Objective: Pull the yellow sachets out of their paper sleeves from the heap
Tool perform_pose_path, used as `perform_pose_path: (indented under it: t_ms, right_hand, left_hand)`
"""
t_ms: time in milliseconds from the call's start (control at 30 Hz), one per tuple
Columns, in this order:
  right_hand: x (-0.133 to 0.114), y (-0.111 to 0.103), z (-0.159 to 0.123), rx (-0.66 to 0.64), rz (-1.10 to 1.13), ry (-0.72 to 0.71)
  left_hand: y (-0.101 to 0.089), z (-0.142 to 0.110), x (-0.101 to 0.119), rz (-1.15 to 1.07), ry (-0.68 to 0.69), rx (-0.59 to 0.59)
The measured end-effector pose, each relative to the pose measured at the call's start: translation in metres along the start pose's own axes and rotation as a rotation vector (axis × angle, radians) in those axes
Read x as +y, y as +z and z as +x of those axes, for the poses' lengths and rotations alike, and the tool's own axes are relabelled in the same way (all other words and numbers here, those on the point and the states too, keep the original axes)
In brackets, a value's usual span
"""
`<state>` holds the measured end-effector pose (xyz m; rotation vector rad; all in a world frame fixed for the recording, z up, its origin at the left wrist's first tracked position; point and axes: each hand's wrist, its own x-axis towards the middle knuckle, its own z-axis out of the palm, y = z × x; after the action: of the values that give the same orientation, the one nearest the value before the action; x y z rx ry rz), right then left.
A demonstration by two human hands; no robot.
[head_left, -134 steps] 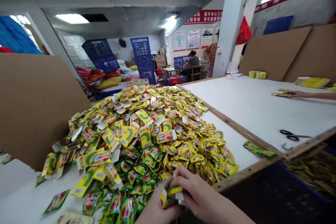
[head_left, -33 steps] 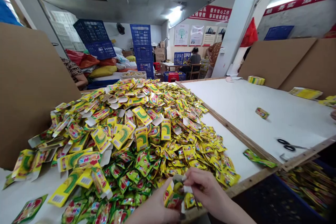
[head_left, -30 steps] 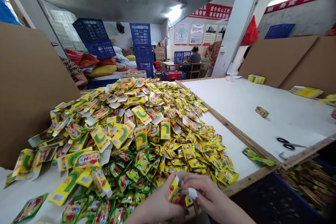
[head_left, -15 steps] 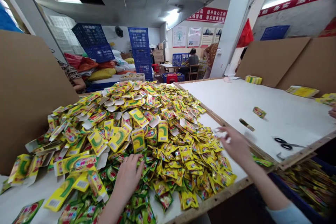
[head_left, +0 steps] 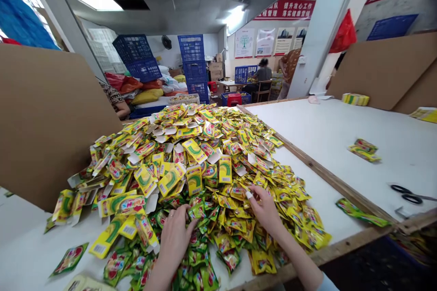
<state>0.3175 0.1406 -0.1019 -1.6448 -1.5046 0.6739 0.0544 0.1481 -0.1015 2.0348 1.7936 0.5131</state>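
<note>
The half-open left hand [head_left: 175, 235] touches shiny green plastic sachets [head_left: 197, 211] on the near side of the heap of small yellow cardboard boxes [head_left: 194, 151]; the loosely curled right hand [head_left: 268, 213] touches shiny yellow plastic sachets [head_left: 239, 223] at its near right, and whether either grips one cannot be told. Each colour probably lies there for easy reach. Several boxes gape, contents unclear, on the white table [head_left: 307, 175].

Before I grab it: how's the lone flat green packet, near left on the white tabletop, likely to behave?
The flat green packet is probably light and floppy, as it looks like thin film. Its glossy surface may slide on the white tabletop. Lying flat, it seems unlikely to roll.
</note>
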Motion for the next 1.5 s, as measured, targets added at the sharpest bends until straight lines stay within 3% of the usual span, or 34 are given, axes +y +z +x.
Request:
perform_pose_path:
  t_ms: [133, 233, 400, 500, 600, 733, 833, 967, 1033, 1133, 1300, 1400, 1500]
  right_hand:
    - [-0.026, 0.022, -0.024, -0.029, 0.250, 0.064]
    - [-0.047, 0.029, -0.037, -0.152, 0.362, 0.005]
    - [-0.062, 0.003, -0.032, -0.422, 0.063, -0.188]
    - [-0.062, -0.004, -0.031, -0.424, -0.014, -0.173]
    - [-0.054, -0.003, -0.036, -0.351, 0.216, -0.053]
    - [-0.036, -0.007, -0.042, -0.435, 0.697, 0.233]
    - [-0.021, -0.016, -0.044, -0.350, 0.705, 0.299]
    - [-0.009, -0.023, -0.049, -0.096, 0.707, 0.324]
    - [-0.004, -0.024, -0.055, -0.028, 0.713, 0.341]
    - [0.009, -0.026, -0.064, 0.041, 0.705, 0.385]
    - [0.021, -0.047, -0.062, 0.219, 0.742, 0.387]
    - [-0.001, -0.059, -0.047, 0.238, 0.753, 0.314]
    - [-0.038, -0.060, -0.032, 0.148, 0.725, 0.187]
  left_hand:
    - [-0.003, 0.002, 0.009, -0.212, -0.039, 0.033]
    - [-0.005, 0.000, 0.022, -0.357, -0.044, 0.021]
    - [-0.014, -0.006, 0.039, -0.602, 0.065, -0.211]
    - [-0.009, -0.010, 0.042, -0.790, 0.009, -0.293]
    - [0.004, -0.015, 0.048, -0.883, -0.007, -0.323]
    - [0.013, -0.006, 0.072, -0.682, 0.173, -0.311]
    - [0.015, 0.029, 0.097, -0.366, 0.256, -0.208]
    - [0.032, 0.097, 0.125, -0.161, 0.116, 0.021]
    - [0.046, 0.121, 0.135, -0.107, 0.073, 0.051]
    - [0.060, 0.133, 0.140, -0.097, 0.052, 0.027]
    - [0.048, 0.111, 0.124, -0.268, 0.094, -0.077]
    - [0.032, 0.080, 0.112, -0.476, 0.123, -0.232]
    - [0.020, 0.036, 0.107, -0.662, 0.120, -0.418]
